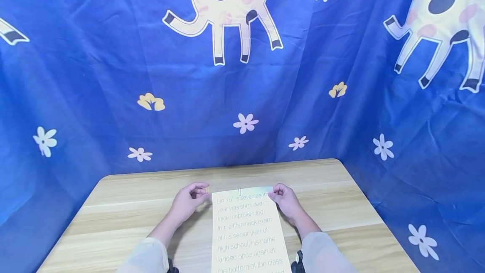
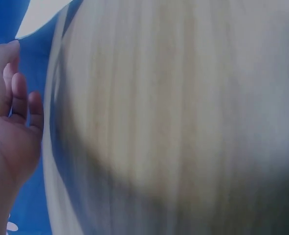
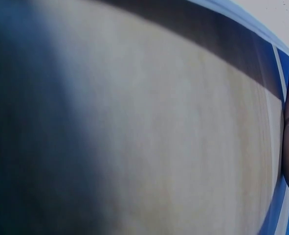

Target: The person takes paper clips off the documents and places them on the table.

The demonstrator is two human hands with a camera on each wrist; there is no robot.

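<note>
Printed sheets of paper (image 1: 246, 231) stand between my two hands, with large text on the front. A paper clip (image 1: 239, 191) sits on their top edge near the middle. My right hand (image 1: 287, 200) pinches the top right corner between thumb and fingers. At the top left corner is my left hand (image 1: 189, 199), its fingers bent and its thumb tip close to the paper's edge. A small yellowish patch shows by its fingertips, too small to identify. In the left wrist view the paper's corner (image 2: 36, 19) meets the fingertips; whether they grip it is unclear.
A light wood-grain table (image 1: 113, 214) lies under the hands and paper. Blue curtains (image 1: 189, 129) printed with cows and flowers hang behind it and at both sides. In the right wrist view, the stacked edges of the sheets (image 3: 247, 17) hang over the tabletop.
</note>
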